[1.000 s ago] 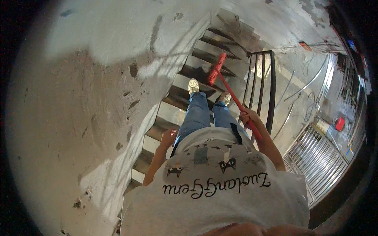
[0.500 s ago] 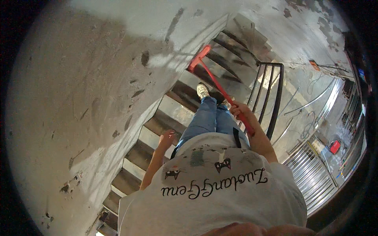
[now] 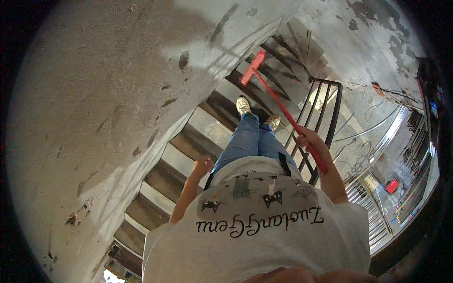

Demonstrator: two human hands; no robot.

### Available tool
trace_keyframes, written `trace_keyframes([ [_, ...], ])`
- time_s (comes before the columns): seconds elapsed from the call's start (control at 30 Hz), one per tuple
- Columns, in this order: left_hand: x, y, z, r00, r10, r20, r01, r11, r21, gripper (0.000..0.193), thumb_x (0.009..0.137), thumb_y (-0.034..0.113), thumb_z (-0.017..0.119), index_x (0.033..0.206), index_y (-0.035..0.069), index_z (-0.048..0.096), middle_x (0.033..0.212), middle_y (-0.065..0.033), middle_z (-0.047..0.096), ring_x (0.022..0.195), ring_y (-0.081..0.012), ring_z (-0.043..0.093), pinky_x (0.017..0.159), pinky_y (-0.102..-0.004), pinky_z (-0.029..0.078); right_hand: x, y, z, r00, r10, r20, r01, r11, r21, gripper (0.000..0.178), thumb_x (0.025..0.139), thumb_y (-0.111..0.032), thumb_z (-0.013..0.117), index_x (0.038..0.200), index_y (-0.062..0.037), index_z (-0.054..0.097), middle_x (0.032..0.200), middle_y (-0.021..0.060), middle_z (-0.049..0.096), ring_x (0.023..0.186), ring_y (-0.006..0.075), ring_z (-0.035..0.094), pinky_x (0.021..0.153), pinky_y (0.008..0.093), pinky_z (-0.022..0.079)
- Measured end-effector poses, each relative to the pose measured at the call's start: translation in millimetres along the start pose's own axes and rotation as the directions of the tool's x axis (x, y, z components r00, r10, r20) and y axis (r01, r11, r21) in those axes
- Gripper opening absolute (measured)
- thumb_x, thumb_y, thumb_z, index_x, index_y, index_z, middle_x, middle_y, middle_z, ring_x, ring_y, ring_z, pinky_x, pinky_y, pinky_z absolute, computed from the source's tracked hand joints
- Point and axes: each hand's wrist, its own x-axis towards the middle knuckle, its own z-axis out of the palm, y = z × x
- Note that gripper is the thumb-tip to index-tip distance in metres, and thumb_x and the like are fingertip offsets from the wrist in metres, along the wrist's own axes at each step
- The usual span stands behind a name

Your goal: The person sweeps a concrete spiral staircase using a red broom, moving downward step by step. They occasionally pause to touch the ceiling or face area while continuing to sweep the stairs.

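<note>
My right hand [image 3: 309, 137] is wrapped round the handle of a long red broom [image 3: 278, 101], partway down from its near end. The handle slants up and away to the left. Its T-shaped head [image 3: 253, 67] is over the stair treads beyond my feet; bristles cannot be made out, nor whether it touches a tread. My left hand [image 3: 203, 164] hangs beside my left thigh with loosely bent fingers and nothing visible in it. My two pale shoes [image 3: 243, 105] are on the steps.
Concrete stairs [image 3: 188, 146] run diagonally along a stained plaster wall [image 3: 104, 94] on my left. A dark metal railing [image 3: 336, 111] borders the right side. Below it lie metal bars [image 3: 373, 207], cables [image 3: 361, 160] and a red object [image 3: 391, 186] on the floor.
The broom and my right hand have shifted to the right, the hand also slightly nearer. My right shoe shows more fully. The whole view has turned a little; my left hand is nearly unchanged.
</note>
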Motion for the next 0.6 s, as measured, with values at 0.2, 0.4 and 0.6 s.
trace_keyframes([
  [0.2, 6.8, 40.1, -9.4, 0.998, -0.055, -0.033, 0.056, 0.998, 0.036, 0.026, 0.075, 0.022, 0.052, 0.095, 0.006, 0.055, 0.083, -0.0115, 0.060, 0.076, -0.0214, 0.058, 0.066, -0.0317, 0.045, -27.1, 10.1, -19.7, 0.998, -0.054, -0.041, 0.042, 0.964, -0.264, 0.020, 0.083, -0.030, 0.047, 0.079, -0.0116, 0.041, 0.051, -0.0016, 0.038, 0.034, 0.0023, 0.031, 0.029, 0.0144, 0.026],
  [0.4, 14.6, 46.9, 1.0, 0.998, 0.050, -0.036, -0.050, 0.999, 0.015, 0.025, 0.075, 0.022, 0.052, 0.094, 0.006, 0.055, 0.082, -0.0123, 0.059, 0.074, -0.0220, 0.058, 0.066, -0.0314, 0.045, -73.0, -11.2, -34.8, 0.992, -0.011, -0.127, -0.012, 0.983, -0.184, 0.034, 0.086, -0.020, 0.042, 0.118, -0.0108, 0.034, 0.052, -0.0003, 0.035, 0.035, 0.0033, 0.027, 0.029, 0.0158, 0.025],
  [0.6, 7.8, 62.2, 0.5, 0.999, 0.030, 0.034, -0.033, 0.993, 0.109, 0.026, 0.074, 0.022, 0.053, 0.094, 0.006, 0.055, 0.084, -0.0117, 0.059, 0.076, -0.0215, 0.057, 0.067, -0.0314, 0.045, -42.7, 12.3, -45.8, 0.986, -0.118, -0.120, 0.050, 0.884, -0.465, 0.034, 0.087, -0.022, 0.041, 0.118, -0.0131, 0.034, 0.053, -0.0014, 0.035, 0.036, 0.0050, 0.028, 0.029, 0.0174, 0.026],
])
